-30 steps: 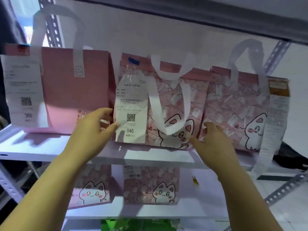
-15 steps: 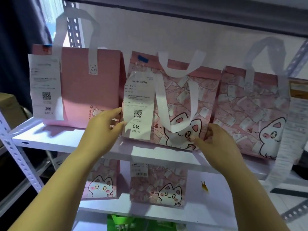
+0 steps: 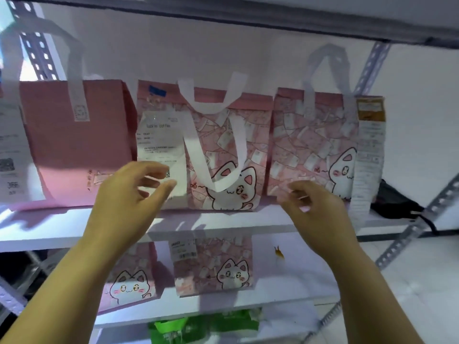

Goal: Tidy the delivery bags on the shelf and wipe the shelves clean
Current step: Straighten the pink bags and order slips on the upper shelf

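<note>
Three pink delivery bags stand in a row on the white upper shelf (image 3: 223,223). The plain pink bag (image 3: 74,145) is at the left, a cat-print bag (image 3: 218,150) with a white receipt in the middle, and another cat-print bag (image 3: 313,140) at the right. My left hand (image 3: 129,192) hovers in front of the middle bag's lower left corner, fingers apart, holding nothing. My right hand (image 3: 315,207) hovers in front of the gap between the middle and right bags, fingers loosely curled and empty.
Two more cat-print bags (image 3: 213,266) (image 3: 129,281) stand on the lower shelf, with a small orange scrap (image 3: 279,253) beside them. Green bags (image 3: 206,326) lie on the shelf below. A dark object (image 3: 395,202) sits at the upper shelf's right end. Perforated metal uprights frame both sides.
Both hands have come off the middle cat-print bag and drawn back slightly. The right hand has shifted toward the right-hand bag. The camera view has moved.
</note>
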